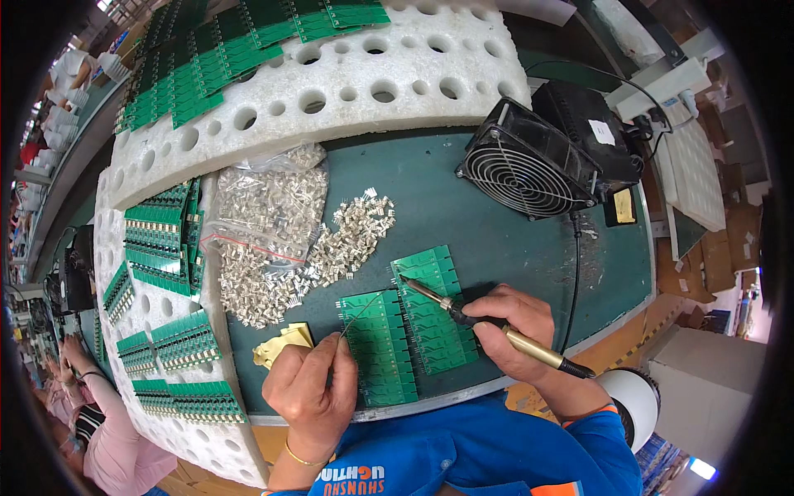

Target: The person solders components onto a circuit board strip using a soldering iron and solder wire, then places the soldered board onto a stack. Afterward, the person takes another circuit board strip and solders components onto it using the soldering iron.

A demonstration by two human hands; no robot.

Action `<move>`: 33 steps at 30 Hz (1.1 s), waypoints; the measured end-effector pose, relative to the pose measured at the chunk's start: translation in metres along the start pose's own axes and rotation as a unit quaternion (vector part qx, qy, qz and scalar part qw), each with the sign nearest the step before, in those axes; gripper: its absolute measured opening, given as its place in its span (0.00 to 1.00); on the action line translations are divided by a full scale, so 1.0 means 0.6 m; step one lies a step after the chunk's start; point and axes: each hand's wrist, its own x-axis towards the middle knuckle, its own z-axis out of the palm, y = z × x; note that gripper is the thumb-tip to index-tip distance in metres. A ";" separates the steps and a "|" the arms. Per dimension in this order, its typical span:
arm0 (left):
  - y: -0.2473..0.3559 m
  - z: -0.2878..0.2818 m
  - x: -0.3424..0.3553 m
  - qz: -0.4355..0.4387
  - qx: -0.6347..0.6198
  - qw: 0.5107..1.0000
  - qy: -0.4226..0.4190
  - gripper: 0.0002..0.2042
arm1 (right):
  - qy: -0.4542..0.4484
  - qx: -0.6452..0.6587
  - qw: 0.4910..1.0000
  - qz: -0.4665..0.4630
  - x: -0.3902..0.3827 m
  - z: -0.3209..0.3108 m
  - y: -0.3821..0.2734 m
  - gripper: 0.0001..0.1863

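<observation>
My right hand [514,326] grips a soldering iron [542,351] by its handle, the metal tip pointing up and left over the right-hand green circuit board panel [438,322]. The tip is at that panel's upper left edge, where small pins show. A thin wire, apparently solder wire [361,314], is pinched in my left hand [313,384], at the upper left of the other green circuit board panel [380,355]. Both panels lie side by side on the dark green table. Whether the wire touches a panel I cannot tell.
Small white connectors [356,236] lie heaped beside a clear bag [269,198] full of them. A yellow crumpled piece [284,339] is near my left hand. Behind stand a black fan [529,169] and white foam [331,124] bearing green boards. Another person [116,430] sits at left.
</observation>
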 end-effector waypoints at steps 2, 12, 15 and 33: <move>0.005 -0.005 0.001 -0.020 0.006 1.000 -0.022 0.06 | -0.006 -0.002 1.000 0.007 0.005 -0.003 -0.003 0.11; -0.004 0.002 0.001 -0.006 0.001 1.000 -0.006 0.09 | -0.035 0.002 0.999 0.036 0.025 -0.015 -0.011 0.11; -0.002 0.002 0.002 -0.003 -0.003 1.000 -0.007 0.09 | -0.037 0.004 0.999 0.037 0.028 -0.016 -0.010 0.11; 0.002 -0.004 0.001 -0.028 -0.004 0.999 -0.027 0.05 | -0.016 0.010 1.000 0.012 0.020 -0.028 -0.016 0.09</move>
